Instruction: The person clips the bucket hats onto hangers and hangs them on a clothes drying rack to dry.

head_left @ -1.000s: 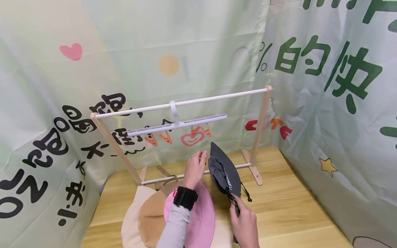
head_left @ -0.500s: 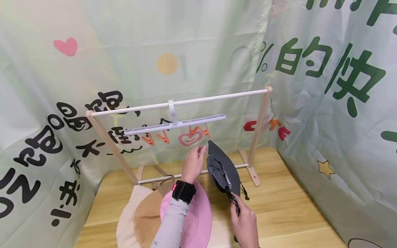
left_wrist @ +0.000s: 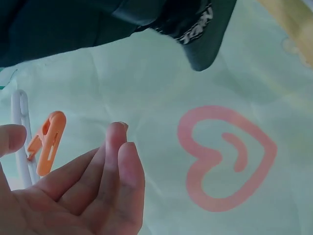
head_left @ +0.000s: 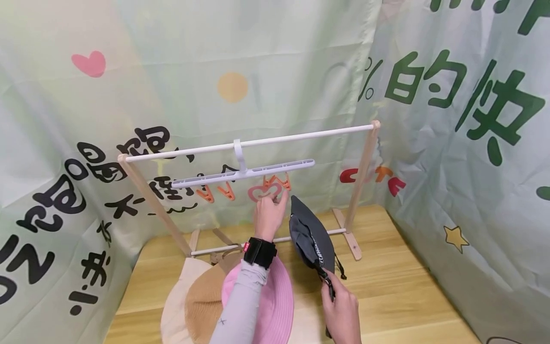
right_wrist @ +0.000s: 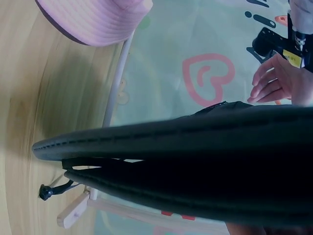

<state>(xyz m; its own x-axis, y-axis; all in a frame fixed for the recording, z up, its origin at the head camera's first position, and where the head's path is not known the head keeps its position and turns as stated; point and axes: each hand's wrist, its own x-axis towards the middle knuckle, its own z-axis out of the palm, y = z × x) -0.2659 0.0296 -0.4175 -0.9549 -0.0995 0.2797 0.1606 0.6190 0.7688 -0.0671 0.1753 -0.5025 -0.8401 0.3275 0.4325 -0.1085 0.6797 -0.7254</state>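
Observation:
My right hand (head_left: 341, 313) grips a dark grey hat (head_left: 321, 234) by its lower end. The hat stands on edge above the table, its black cord hanging down; in the right wrist view its folded brim (right_wrist: 171, 134) fills the lower half. My left hand (head_left: 269, 217) is raised just below the orange clips (head_left: 285, 181) at the right half of a pale purple hanger (head_left: 279, 168). In the left wrist view, thumb and fingers are spread, with an orange clip (left_wrist: 51, 144) between them; I see no clear contact.
The hanger hooks on the white rail of a wooden rack (head_left: 363, 177). More orange clips (head_left: 226, 191) hang at its left half. A cream hat (head_left: 176, 306), a tan hat (head_left: 204, 301) and a pink hat (head_left: 279, 301) overlap on the wooden table (head_left: 399, 286). Printed curtains stand behind.
My left hand has risen from beside the dark hat's top to the right-hand clips. The right hand and the dark hat have stayed nearly in place.

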